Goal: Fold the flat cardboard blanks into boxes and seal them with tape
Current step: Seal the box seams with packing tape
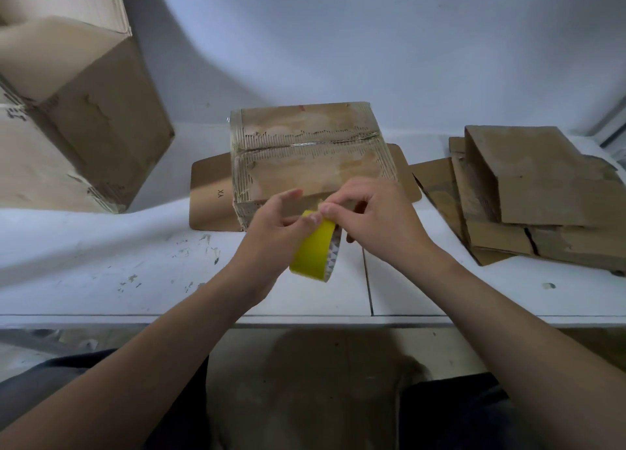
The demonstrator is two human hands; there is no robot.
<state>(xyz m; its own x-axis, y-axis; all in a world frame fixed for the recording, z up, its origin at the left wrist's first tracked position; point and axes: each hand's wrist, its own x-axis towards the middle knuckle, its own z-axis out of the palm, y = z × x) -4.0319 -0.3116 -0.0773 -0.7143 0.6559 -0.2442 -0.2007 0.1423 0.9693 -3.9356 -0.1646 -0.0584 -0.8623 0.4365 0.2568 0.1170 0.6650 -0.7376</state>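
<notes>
Item: yellow tape roll [315,249], at 6 o'clock of taped brown cardboard box [305,154]. Left hand [271,226] grips roll; right hand [376,219] pinches, probably, its free end. Peel steadily, keeping the strip flat.

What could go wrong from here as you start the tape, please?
The right hand picks at the tape held by the left hand: the end could tear or stick to itself. The box has a peeled, ridged top, so tape may bond poorly. It sits on a flat blank and could slide when pressed.
</notes>
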